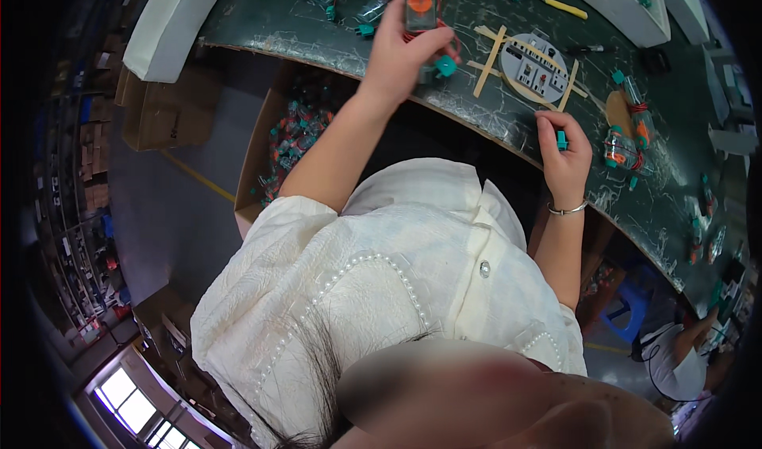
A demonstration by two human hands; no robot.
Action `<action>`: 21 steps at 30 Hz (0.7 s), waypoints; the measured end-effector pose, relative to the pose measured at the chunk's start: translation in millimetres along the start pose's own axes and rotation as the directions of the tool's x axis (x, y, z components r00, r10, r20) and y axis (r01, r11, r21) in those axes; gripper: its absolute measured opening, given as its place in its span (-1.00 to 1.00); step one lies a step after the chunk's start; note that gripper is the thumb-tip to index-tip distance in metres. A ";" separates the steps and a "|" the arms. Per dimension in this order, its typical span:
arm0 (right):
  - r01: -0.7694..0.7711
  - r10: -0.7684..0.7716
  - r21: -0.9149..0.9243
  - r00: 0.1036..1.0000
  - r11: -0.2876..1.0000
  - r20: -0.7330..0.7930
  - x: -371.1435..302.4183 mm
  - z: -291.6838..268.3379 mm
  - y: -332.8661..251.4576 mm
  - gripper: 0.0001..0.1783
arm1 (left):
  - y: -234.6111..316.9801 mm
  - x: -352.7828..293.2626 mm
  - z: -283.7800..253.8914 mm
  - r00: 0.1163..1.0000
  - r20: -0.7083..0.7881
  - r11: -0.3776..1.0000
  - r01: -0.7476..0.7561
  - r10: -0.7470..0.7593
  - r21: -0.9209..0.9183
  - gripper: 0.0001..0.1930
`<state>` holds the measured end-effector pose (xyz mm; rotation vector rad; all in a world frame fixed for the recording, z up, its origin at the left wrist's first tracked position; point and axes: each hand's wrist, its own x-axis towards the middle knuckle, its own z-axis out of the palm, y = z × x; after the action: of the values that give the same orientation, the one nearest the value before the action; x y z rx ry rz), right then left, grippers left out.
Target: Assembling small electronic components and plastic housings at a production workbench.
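Observation:
My left hand (389,66) is closed round a clear plastic unit (421,19) with a teal and orange round end, over the near edge of the bench. Red wire and a teal connector (445,66) hang by its fingers. My right hand (567,151) is closed on a small teal connector (562,140), just off the bench edge. Between the hands, a round grey plate (534,69) with small parts on it lies on the bench, with tan strips around and across it.
More clear units with red wire (623,151) lie on the green bench (309,36), at right and far left. A yellow-handled tool (565,8) rests at the back. White ledges (171,32) border the bench. Below stands a carton (262,143) of similar units. Someone else sits at far right.

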<state>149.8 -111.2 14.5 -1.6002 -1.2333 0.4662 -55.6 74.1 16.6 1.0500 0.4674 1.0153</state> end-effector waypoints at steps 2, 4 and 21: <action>0.066 -0.067 -0.035 0.998 0.997 -0.004 1.3 3.3 -1.4 -0.89 | 8.5 5.7 -13.5 0.984 -0.014 0.800 -0.137 0.179 0.585 -0.48; 0.081 -0.081 -0.067 0.997 0.994 0.005 0.0 4.6 -3.2 -0.89 | 21.5 5.6 -15.0 0.965 0.082 0.429 -0.185 0.248 0.884 -0.37; 0.161 -0.164 -0.136 0.986 0.978 -0.015 -2.5 3.1 -7.2 -0.90 | 7.3 39.2 -49.3 0.882 0.281 -0.383 -0.128 0.378 0.915 -0.56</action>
<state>142.9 -112.2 18.8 -1.5962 -1.3875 0.2629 -76.3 133.0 5.6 2.8642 1.4511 0.9658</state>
